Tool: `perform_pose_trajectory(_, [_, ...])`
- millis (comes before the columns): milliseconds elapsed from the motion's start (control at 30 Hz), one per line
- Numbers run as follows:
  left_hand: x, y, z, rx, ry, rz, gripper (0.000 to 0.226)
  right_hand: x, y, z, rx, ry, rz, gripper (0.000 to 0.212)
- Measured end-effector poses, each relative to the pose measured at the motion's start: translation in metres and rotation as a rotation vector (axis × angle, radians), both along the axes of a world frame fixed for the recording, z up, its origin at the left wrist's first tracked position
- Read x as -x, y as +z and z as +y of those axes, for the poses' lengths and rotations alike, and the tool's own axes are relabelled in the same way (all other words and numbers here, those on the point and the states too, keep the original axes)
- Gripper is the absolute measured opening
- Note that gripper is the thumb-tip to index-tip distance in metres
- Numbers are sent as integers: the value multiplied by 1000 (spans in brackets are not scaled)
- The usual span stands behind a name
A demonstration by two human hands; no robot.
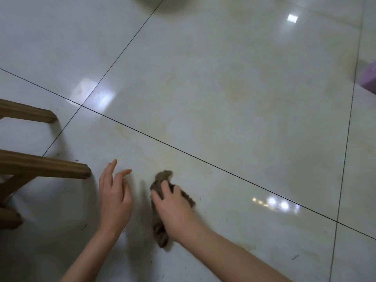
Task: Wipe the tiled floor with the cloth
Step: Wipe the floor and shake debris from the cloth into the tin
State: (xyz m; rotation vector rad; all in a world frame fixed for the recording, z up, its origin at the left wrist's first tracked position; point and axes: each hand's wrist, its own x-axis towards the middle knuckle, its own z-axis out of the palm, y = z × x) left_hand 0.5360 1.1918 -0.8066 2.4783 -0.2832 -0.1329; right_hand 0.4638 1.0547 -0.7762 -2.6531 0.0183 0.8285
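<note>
Cloth (162,180) in my view is a crumpled brown rag on the glossy pale tiled floor (223,98), low in the frame and on the near side of a dark grout line (203,162). I see the right hand (173,208) on top of it, fingers bent into the fabric and gripping it against the tile. The left hand (116,196) is just beside it, holding nothing, fingers loosely extended; whether they touch the floor I cannot tell. Wooden furniture legs (50,169) stand at the left, and a purple object (369,78) sits at the far right edge
</note>
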Motion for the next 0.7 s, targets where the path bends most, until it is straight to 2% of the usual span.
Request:
perform_pose_trajectory(233, [-3, 18, -10, 75, 30, 12, 29, 27, 3, 33, -78, 97, 26, 47])
perform_pose_trajectory(300, [-2, 22, -15, 97, 46, 5, 29, 32, 2, 28, -125, 25, 13, 42])
perform_pose_trajectory(367, [2, 25, -21, 116, 63, 5, 29, 38, 1, 15, -202, -152, -15, 40])
perform_pose_trajectory(467, [12, 25, -34, 126, 41, 25, 28, 51, 4, -27, -327, -494, -94, 36])
perform_pose_trajectory(533, [20, 22, -43, 109, -43, 47, 27, 65, 10, -71, -354, -646, -162, 33])
perform_pose_trajectory(600, [28, 19, -49, 80, -157, 69, 25, 87, 17, -124, -331, -695, -174, 36])
perform_pose_trajectory(700, [34, 16, -56, 4, -279, 104, 23, 142, 28, -209, -121, -599, -46, 37])
